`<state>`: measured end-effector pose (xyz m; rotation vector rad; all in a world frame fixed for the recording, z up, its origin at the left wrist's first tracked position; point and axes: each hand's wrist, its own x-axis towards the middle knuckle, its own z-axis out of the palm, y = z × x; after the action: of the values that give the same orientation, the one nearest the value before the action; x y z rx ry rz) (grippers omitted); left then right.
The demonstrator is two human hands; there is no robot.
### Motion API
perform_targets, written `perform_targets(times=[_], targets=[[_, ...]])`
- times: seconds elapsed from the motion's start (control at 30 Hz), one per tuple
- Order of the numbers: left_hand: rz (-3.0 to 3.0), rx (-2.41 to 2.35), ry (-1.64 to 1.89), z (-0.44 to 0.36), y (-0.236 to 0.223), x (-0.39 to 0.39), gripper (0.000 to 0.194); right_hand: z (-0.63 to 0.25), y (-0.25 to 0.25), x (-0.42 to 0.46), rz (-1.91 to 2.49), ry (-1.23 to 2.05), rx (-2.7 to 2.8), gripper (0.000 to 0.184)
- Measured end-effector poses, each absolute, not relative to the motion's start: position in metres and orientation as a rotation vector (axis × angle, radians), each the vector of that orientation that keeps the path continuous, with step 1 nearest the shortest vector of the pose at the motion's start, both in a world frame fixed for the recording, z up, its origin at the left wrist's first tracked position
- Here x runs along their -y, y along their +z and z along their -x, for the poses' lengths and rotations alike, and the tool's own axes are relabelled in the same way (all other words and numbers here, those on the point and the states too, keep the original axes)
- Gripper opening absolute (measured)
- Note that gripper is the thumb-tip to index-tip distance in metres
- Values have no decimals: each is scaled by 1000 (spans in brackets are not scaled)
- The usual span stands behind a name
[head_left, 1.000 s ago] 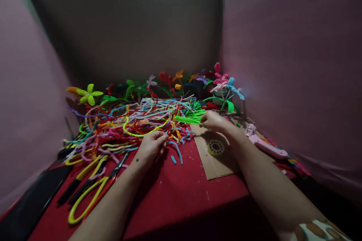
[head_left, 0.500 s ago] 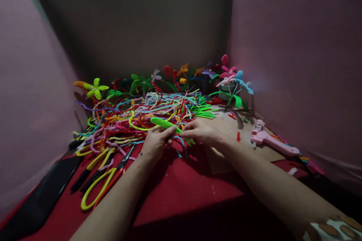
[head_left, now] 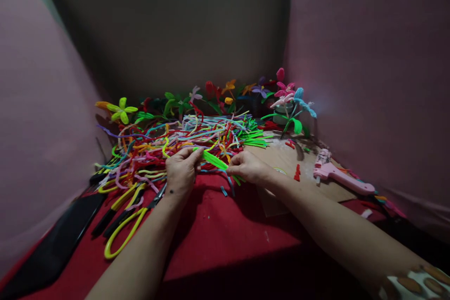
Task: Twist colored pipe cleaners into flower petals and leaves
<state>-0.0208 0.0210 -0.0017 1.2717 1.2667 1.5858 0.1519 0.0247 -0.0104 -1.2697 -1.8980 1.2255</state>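
Observation:
A short bright green pipe-cleaner piece (head_left: 213, 159) is held between both hands over the red table cover (head_left: 218, 239). My left hand (head_left: 180, 172) pinches its far left end with fingers closed. My right hand (head_left: 246, 167) pinches its near right end, fingers curled. Just behind the hands lies a big tangle of coloured pipe cleaners (head_left: 176, 143). Small cut bits lie on the cloth under the hands.
Finished pipe-cleaner flowers (head_left: 228, 96) line the back, with a yellow-green one (head_left: 121, 110) at left. A pink glue gun (head_left: 339, 176) lies on brown cardboard (head_left: 281, 183) at right. Scissors (head_left: 156, 197) and a yellow looped piece (head_left: 121, 234) lie at left. Pink walls close both sides.
My right hand brought the green piece from the far right pile toward the middle. My left hand rose and took its other end. The view shifted slightly left.

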Motion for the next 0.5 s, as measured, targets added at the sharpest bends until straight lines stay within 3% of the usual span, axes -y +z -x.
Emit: perform_targets(times=[0.27, 0.5], targets=[[-1270, -1274, 1591, 19, 0, -19, 19, -152, -9, -23, 1258, 1247, 1878, 18], [-1276, -1157, 1338, 18, -5, -19, 24, -151, -13, -24, 1205, 1328, 1807, 19]])
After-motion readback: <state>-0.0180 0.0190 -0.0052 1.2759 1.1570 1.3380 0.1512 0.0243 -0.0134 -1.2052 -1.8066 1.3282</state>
